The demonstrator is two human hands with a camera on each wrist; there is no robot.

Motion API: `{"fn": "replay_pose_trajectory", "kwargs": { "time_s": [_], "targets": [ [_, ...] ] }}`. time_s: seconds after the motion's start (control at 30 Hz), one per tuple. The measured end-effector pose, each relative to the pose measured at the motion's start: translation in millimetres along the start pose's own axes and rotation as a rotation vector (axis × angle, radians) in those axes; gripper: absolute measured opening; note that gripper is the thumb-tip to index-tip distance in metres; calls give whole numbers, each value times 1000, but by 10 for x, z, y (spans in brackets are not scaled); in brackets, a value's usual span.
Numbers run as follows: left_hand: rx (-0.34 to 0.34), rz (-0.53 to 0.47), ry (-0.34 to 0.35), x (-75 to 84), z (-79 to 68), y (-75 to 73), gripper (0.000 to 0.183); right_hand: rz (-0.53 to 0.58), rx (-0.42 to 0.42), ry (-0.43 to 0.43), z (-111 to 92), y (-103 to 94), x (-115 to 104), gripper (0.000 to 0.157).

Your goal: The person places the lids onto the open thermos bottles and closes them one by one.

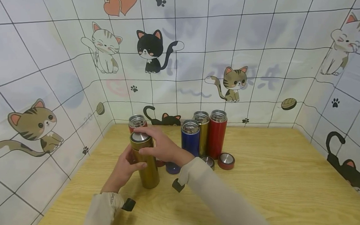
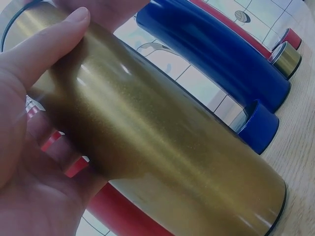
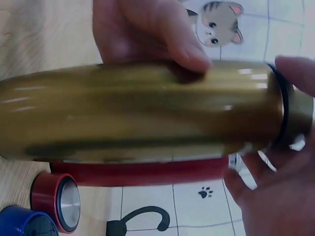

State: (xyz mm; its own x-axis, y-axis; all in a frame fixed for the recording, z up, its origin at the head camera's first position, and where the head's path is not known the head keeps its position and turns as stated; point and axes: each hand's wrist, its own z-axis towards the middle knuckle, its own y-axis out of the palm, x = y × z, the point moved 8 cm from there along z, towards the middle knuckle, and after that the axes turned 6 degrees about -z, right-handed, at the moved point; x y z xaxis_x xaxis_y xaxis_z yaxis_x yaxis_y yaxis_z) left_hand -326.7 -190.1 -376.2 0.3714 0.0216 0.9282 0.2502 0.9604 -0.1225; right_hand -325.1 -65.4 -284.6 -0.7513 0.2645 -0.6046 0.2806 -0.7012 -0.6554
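Note:
A gold thermos flask (image 1: 149, 174) stands upright on the wooden table, left of the middle in the head view. My left hand (image 1: 121, 170) holds its body from the left, the thumb lying across the front in the left wrist view. At the top, my right hand (image 1: 165, 146) grips the gold lid (image 1: 139, 137) with its steel top, fingers and thumb around the rim. A dark ring shows between lid and body in the right wrist view. Close behind stands a lidless red flask (image 1: 137, 120), mostly hidden by the gold one.
Lidless blue (image 1: 190, 136), gold (image 1: 204, 126) and red (image 1: 218, 132) flasks stand together right of the hands. Loose lids lie in front: blue (image 1: 172, 168), gold (image 1: 209, 161), red (image 1: 226, 161), and another red lid (image 3: 55, 201) further left. A cat-patterned cloth (image 1: 192, 67) hangs behind the table.

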Motion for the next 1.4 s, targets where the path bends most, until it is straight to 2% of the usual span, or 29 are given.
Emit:
{"fn": "replay_pose_trajectory", "kwargs": {
  "time_s": [0.1, 0.2, 0.5, 0.7, 0.9, 1.1, 1.27, 1.4],
  "targets": [
    [5, 10, -11, 9, -3, 1, 76, 56, -46, 42, -10, -13, 52, 62],
    [6, 13, -16, 13, -9, 5, 77, 39, -50, 63, -17, -24, 75, 62],
    [11, 6, -9, 8, -22, -1, 75, -160, 84, 49, -11, -64, 12, 65],
    [23, 6, -9, 17, -20, 4, 75, -288, 183, 5, -14, -85, -69, 66],
    [88, 47, 7, 49, -67, -3, 79, -406, 243, 1, 0, -80, -133, 66],
    [146, 80, 27, 85, -108, 3, 82, -514, 327, 43, -10, -59, -155, 66],
    [150, 81, 39, 105, -109, 17, 83, -642, 393, 56, -34, -56, -206, 67],
    [133, 80, 49, 110, -107, 20, 82, -755, 391, 22, -27, -41, -214, 70]
  ]
}}
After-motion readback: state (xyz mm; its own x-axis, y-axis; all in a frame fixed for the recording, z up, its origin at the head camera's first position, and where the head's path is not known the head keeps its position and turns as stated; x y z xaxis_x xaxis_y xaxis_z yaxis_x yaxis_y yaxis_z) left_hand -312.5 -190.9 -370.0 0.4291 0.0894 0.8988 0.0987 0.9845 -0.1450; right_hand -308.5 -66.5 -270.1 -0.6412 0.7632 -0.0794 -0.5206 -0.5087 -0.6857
